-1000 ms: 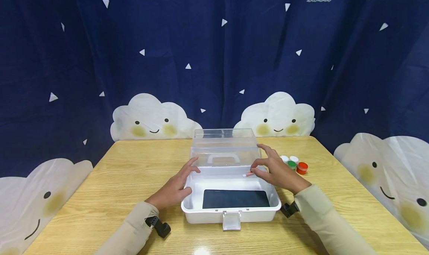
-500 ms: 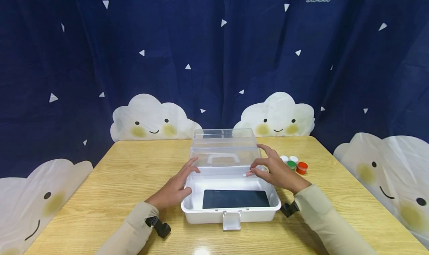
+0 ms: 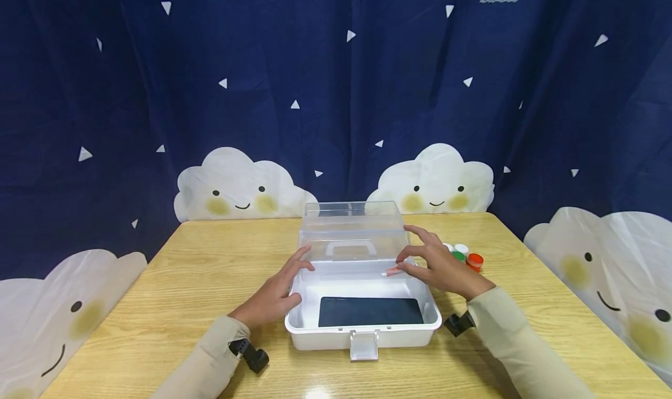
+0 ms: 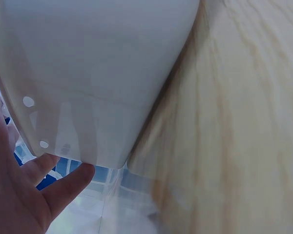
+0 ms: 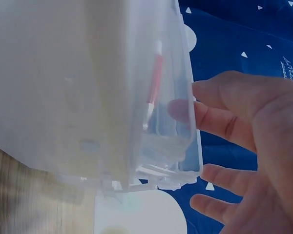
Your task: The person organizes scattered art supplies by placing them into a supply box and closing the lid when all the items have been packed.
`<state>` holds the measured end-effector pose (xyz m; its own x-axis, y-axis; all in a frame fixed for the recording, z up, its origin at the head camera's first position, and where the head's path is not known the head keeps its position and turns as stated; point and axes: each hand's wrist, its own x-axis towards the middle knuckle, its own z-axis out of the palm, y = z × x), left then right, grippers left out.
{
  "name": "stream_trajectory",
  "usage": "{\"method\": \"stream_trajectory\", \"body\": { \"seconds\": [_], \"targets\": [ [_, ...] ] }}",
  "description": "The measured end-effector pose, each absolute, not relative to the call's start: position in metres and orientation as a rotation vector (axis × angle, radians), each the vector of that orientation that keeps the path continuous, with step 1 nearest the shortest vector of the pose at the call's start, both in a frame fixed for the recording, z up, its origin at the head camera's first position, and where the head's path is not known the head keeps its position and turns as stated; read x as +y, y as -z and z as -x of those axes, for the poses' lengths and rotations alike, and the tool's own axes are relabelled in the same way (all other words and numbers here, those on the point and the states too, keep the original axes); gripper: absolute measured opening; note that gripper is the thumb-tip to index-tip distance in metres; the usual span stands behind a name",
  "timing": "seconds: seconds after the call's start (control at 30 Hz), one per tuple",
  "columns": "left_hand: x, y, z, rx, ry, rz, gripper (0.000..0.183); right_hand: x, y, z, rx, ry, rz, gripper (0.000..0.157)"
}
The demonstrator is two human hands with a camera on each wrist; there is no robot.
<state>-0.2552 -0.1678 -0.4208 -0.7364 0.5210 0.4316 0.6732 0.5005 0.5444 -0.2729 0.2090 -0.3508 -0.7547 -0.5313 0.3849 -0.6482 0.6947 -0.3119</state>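
A white storage box [image 3: 367, 342] stands with its clear lid [image 3: 352, 215] tipped back. Inside lies a flat black rectangular thing [image 3: 370, 311]. My left hand [image 3: 273, 297] holds the box's left side, thumb at the rim and fingers spread toward the back corner; two fingers [image 4: 71, 187] show at its back edge in the left wrist view. A small red paintbrush with a white end [image 5: 155, 80] lies in the translucent tray [image 3: 341, 268] at the back. My right hand [image 3: 441, 265] is at the tray's right end, fingers loosely bent, one fingertip beside the brush but apart from it.
Several small paint pots with white, green and red lids [image 3: 475, 260] stand on the wooden table [image 3: 236, 241] right of the box, partly behind my right hand. An unfastened latch [image 3: 364, 346] hangs on the box front. A dark blue curtain [image 3: 336, 95] stands behind the table.
My right fingers have let go of the paintbrush and drawn slightly to the right, leaving it in the tray. The left hand and the box have stayed in place.
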Motion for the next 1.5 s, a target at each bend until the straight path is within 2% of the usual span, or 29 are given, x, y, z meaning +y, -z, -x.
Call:
{"method": "stream_trajectory", "body": {
  "seconds": [0.87,1.5],
  "targets": [
    [-0.168,0.418,0.256,-2.553,1.069,1.03,0.055,0.239,0.332,0.276,-2.684,-0.652,-0.779,0.013],
    [-0.168,0.42,0.256,-2.531,1.086,1.041,0.056,0.265,0.341,0.29,-2.717,-0.614,-0.673,0.016]
  ]
}}
